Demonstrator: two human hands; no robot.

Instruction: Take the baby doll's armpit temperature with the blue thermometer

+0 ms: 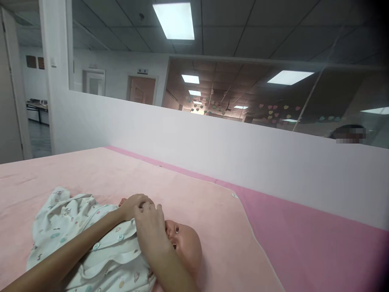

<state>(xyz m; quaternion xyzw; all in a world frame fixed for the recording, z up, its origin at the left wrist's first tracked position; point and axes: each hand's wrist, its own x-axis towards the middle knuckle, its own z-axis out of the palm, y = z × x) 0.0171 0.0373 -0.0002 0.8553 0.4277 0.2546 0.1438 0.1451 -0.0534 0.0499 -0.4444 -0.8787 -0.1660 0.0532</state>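
Observation:
A baby doll (pixel 185 247) lies on its back on a pale pink blanket (pixel 194 202), dressed in a white printed garment (pixel 75 219). My left hand (pixel 135 204) reaches across the doll's chest, its fingers curled on the garment near the doll's far shoulder. Beside the doll's face, my right hand (pixel 151 231) lies over the neck area with fingers pressed together on the garment's collar. The two hands touch each other. What the fingers pinch is mostly hidden.
The blanket lies on a deeper pink sheet (pixel 319 239). A low white partition wall (pixel 243 150) runs behind the bed with glass above it. A person's head (pixel 348 132) shows beyond the partition at far right. A doorway (pixel 36 121) opens at left.

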